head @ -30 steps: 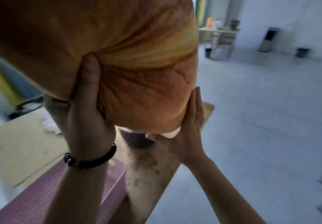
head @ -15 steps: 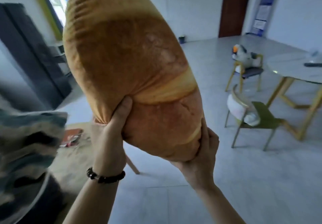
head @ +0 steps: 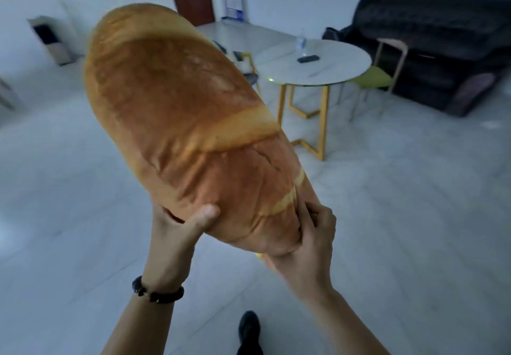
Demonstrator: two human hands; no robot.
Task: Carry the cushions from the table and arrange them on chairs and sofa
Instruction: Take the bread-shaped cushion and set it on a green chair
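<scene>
Holding a loaf-shaped cushion (head: 188,133) up in the air with both hands, a person stands on a pale tiled floor (head: 401,216). The left hand (head: 177,233) cups the cushion's lower end, thumb pressed into the fabric; the right hand (head: 309,241) grips the same end from the other side, fingers dug into it. A dark beaded bracelet (head: 157,291) circles the left wrist. Beyond the cushion stands a round white table (head: 315,64) on gold legs, with a green-seated chair (head: 378,75) beside it and a black sofa (head: 442,39) against the wall.
</scene>
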